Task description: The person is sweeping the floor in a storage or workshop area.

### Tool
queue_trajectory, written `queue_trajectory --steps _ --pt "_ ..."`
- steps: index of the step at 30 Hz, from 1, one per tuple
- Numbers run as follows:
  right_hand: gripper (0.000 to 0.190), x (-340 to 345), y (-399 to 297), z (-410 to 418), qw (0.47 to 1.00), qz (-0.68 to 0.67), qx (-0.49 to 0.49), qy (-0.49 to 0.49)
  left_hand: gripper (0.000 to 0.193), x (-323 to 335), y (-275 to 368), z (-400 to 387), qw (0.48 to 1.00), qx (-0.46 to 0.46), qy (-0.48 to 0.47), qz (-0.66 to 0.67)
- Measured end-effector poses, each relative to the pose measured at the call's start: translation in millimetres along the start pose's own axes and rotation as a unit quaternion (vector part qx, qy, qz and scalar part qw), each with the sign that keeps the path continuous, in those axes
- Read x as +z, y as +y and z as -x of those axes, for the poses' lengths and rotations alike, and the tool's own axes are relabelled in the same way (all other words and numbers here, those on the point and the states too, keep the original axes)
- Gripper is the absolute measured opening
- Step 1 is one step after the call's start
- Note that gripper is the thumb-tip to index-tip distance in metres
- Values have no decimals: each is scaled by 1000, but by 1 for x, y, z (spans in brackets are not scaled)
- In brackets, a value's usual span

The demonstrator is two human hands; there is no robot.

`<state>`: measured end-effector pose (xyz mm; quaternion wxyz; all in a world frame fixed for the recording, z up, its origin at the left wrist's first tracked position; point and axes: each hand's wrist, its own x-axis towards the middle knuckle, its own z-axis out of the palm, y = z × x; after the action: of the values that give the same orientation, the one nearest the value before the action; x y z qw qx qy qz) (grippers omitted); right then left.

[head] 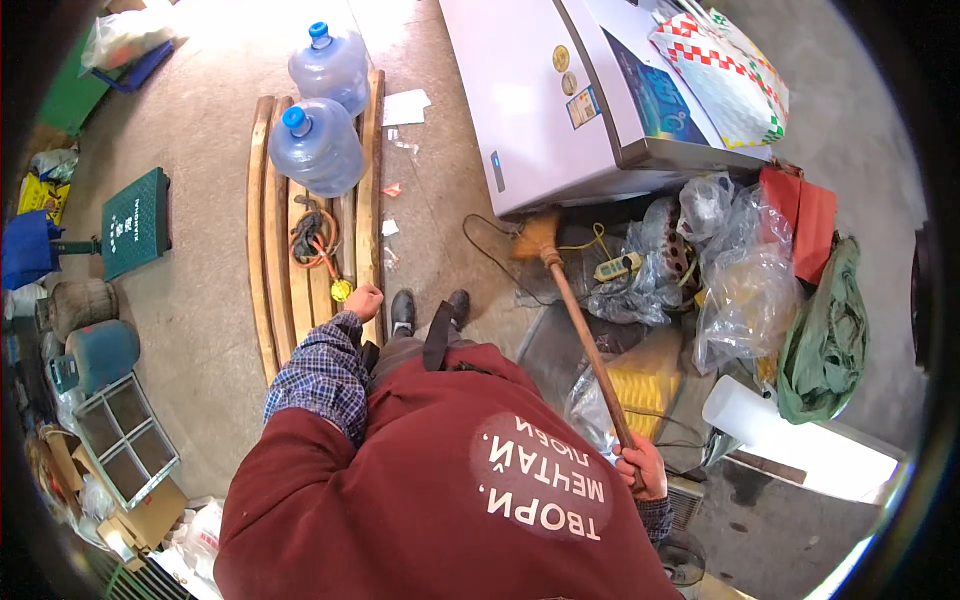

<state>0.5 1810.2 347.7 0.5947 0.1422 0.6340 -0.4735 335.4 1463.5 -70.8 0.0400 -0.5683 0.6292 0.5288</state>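
Note:
My right hand point(643, 465) grips the upper end of a broom's wooden handle point(589, 337). The handle slants away to the broom's bristle head point(537, 232), which is by the lower edge of a white chest freezer point(540, 105). My left hand point(365, 302) is curled beside the right edge of a slatted wooden bench point(259, 225), and nothing shows in it. Next to that hand is a round yellow piece point(341, 290) at the end of an orange cord point(324, 247), coiled with dark material on the slats.
Two blue water jugs point(319, 150) stand on the bench. Paper scraps point(405, 107) litter the floor beside it. Right of the broom lie a power strip point(619, 267), plastic bags point(750, 300) and a green bag point(823, 337). A green platform scale point(136, 223) and a window frame point(126, 439) are left.

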Motion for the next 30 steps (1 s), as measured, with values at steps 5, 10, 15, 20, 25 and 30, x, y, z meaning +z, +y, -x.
queue_trajectory --steps 5,10,15,20,25,30 --pt "44 0 20 -16 995 -88 35 -2 25 -8 -2 3 1000 12 -14 2" --pt "33 26 34 -98 998 58 34 17 25 -17 -4 14 1000 1 7 -9" --pt "30 89 28 -200 920 389 39 -16 25 -18 -35 24 999 -34 25 18" --pt "49 93 13 -217 947 318 16 -40 21 -17 -70 48 994 -32 49 97" --pt "56 71 -4 -161 930 357 -36 -81 22 -18 -51 78 993 -85 58 65" --pt "57 70 -33 -158 939 327 -49 -93 25 -10 -55 80 993 -114 34 -16"
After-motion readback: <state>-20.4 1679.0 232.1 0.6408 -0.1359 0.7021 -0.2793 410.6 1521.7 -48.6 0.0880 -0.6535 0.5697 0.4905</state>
